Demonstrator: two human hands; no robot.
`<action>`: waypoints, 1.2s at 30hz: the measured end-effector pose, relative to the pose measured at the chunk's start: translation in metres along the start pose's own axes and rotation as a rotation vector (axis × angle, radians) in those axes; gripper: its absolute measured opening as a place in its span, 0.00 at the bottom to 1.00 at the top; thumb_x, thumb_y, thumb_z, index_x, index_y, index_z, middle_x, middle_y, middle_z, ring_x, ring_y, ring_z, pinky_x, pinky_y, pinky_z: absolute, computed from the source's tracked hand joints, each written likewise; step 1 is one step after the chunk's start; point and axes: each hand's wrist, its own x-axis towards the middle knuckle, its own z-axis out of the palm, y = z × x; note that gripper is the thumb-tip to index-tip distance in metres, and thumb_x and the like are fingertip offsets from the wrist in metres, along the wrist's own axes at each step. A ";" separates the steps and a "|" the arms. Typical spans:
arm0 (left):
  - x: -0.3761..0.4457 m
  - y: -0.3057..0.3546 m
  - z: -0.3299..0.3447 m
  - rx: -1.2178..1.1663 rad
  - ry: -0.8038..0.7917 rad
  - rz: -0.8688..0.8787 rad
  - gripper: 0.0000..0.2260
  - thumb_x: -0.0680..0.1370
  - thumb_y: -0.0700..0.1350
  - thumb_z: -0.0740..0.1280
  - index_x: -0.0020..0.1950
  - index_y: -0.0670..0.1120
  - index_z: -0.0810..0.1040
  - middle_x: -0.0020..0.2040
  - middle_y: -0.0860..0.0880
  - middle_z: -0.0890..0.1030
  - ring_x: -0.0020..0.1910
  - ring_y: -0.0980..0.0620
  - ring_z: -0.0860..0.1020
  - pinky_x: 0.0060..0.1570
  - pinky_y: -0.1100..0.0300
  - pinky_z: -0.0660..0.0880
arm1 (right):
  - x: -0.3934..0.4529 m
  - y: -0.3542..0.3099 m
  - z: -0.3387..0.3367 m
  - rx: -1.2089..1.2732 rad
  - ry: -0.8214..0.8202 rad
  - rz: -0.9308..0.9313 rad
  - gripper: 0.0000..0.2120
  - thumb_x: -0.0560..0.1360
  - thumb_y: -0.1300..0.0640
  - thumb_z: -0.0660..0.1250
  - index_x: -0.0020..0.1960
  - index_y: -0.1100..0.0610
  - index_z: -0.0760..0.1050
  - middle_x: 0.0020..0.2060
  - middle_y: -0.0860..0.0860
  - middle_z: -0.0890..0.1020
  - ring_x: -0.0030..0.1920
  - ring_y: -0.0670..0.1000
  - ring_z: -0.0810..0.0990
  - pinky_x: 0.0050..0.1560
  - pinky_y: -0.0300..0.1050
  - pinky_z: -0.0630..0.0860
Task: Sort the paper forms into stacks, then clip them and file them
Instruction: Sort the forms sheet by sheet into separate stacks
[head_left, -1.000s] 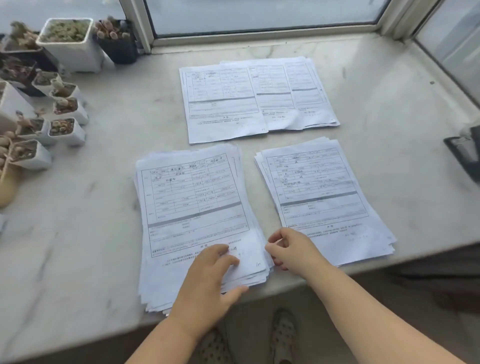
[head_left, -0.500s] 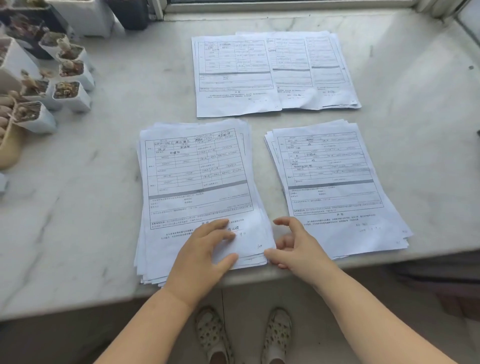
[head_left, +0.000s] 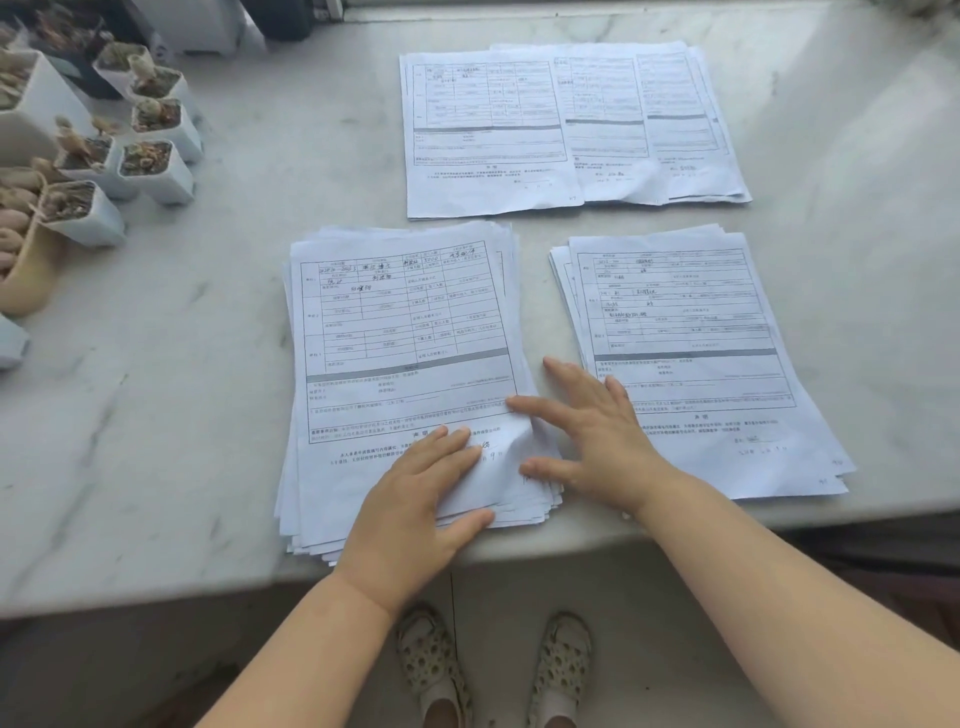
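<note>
Marble worktop (head_left: 156, 426) carries three groups of paper forms below a window sill. Left hand (head_left: 415, 509) lies flat on the near stack of forms (head_left: 400, 332), fingers straight and together, palm pressing the lower right part of the top sheet; it grips nothing. Right hand (head_left: 592, 441) is spread wide just beside the left hand, fingers straight: the thumb and forefinger touch the right edge of the same stack, where the top sheet is buckled, and the remaining fingers reach toward the second stack (head_left: 691, 353), which sits immediately right of that hand. Whether they touch it cannot be told. Beyond both hands lies a fanned row of forms (head_left: 561, 130). Far left of the left hand stand small plant pots (head_left: 156, 166). Below the worktop edge, two shoes (head_left: 436, 670) are visible.
</note>
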 end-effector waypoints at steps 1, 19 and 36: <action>0.000 0.000 0.000 -0.013 0.002 -0.005 0.27 0.68 0.61 0.66 0.65 0.51 0.78 0.68 0.60 0.71 0.70 0.64 0.62 0.68 0.76 0.52 | 0.001 0.000 0.001 0.004 0.018 0.001 0.29 0.71 0.37 0.69 0.69 0.29 0.62 0.78 0.43 0.46 0.78 0.45 0.41 0.75 0.51 0.33; 0.007 0.009 -0.004 -0.119 0.238 -0.105 0.12 0.72 0.41 0.59 0.50 0.58 0.70 0.43 0.61 0.76 0.39 0.61 0.74 0.39 0.69 0.68 | 0.002 -0.011 0.005 0.124 0.111 0.064 0.26 0.70 0.39 0.71 0.66 0.34 0.68 0.77 0.43 0.52 0.77 0.43 0.46 0.75 0.50 0.33; 0.015 0.006 -0.022 -0.242 0.198 -0.176 0.13 0.75 0.51 0.63 0.59 0.54 0.74 0.47 0.68 0.78 0.46 0.74 0.75 0.43 0.78 0.67 | 0.003 -0.004 -0.005 0.064 0.040 0.040 0.29 0.67 0.41 0.75 0.64 0.36 0.67 0.77 0.42 0.53 0.77 0.45 0.47 0.76 0.53 0.35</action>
